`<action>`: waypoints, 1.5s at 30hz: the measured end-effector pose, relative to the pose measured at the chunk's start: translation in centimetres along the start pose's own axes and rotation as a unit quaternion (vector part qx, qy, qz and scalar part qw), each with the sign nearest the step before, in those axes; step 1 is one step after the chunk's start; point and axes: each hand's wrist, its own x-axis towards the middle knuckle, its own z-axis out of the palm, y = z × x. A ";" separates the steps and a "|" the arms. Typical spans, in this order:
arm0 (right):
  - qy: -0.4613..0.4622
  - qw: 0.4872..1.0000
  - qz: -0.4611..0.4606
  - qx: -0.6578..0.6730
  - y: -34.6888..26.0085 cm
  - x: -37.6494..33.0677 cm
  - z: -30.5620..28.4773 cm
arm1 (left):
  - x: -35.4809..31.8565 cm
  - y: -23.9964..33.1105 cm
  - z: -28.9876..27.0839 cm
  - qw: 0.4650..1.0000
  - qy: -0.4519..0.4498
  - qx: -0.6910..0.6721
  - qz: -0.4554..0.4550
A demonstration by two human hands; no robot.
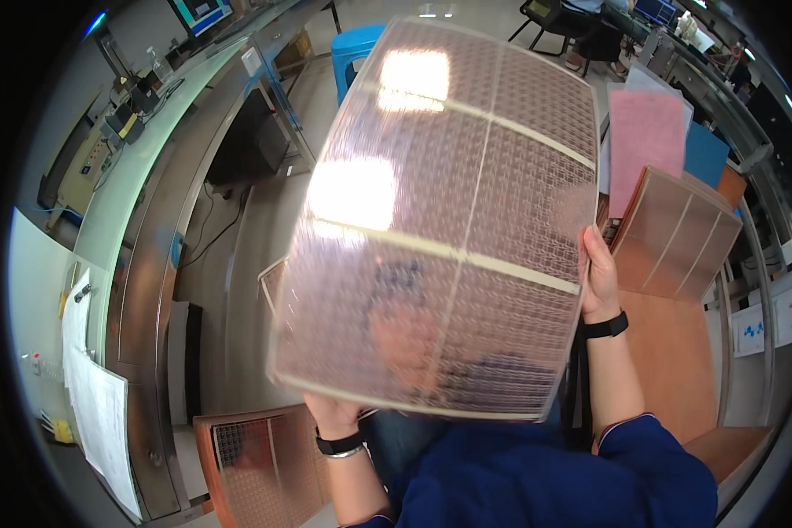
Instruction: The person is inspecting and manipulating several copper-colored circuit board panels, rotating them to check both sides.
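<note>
A large, glossy, copper-coloured circuit board panel (524, 207) is held up tilted in front of me. Pale bands divide its fine grid pattern into blocks, and two bright light reflections lie on its upper left. My right hand (598, 275) grips the panel's right edge, thumb upright along the border. At the lower left corner my left hand (333, 410) holds the bottom edge, its fingers hidden behind the panel. A stack of similar panels (268, 466) stands below my left hand. More copper panels (682, 233) lean beyond my right hand.
A long workbench (141, 211) with devices and a monitor (198, 13) runs along the left. The blue stool (354, 48) stands behind the panel. Pink sheet (647, 136) and blue sheet (704, 154) lean at the right above an orange-brown board (664, 370). Another person (590, 9) sits far back.
</note>
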 end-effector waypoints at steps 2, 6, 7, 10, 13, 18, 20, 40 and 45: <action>-0.037 0.999 -0.009 0.012 0.8 -0.5 -0.2 | -0.1 -1.5 0.8 1.000 -0.011 -0.022 0.006; -0.046 0.997 0.027 -0.050 2.6 -2.5 3.3 | 0.0 -2.5 2.6 1.000 -0.006 -0.012 0.024; -0.051 0.995 0.042 -0.073 2.3 -2.9 3.5 | 0.2 -2.3 2.0 0.998 0.051 0.006 0.038; -0.022 0.999 -0.014 -0.032 0.0 -2.4 -0.2 | 0.7 -0.5 0.9 0.991 0.096 0.029 0.088; 0.002 0.996 -0.092 0.009 -4.8 -0.7 -1.6 | 0.0 1.8 1.5 0.992 0.048 0.051 0.106; 0.051 0.989 -0.078 -0.116 -7.9 -1.7 -1.2 | -0.1 4.3 -0.8 0.947 0.161 0.209 0.182; 0.032 0.968 -0.066 -0.240 -8.7 -2.0 -2.6 | -0.3 5.4 -1.4 0.937 0.160 0.245 0.191; -0.077 0.905 -0.032 -0.417 -8.0 -4.2 -0.9 | -1.2 8.0 -3.0 0.908 0.182 0.316 0.207; -0.052 0.917 -0.099 -0.383 -8.4 -2.8 -1.6 | -1.6 9.1 0.3 0.896 0.146 0.315 0.279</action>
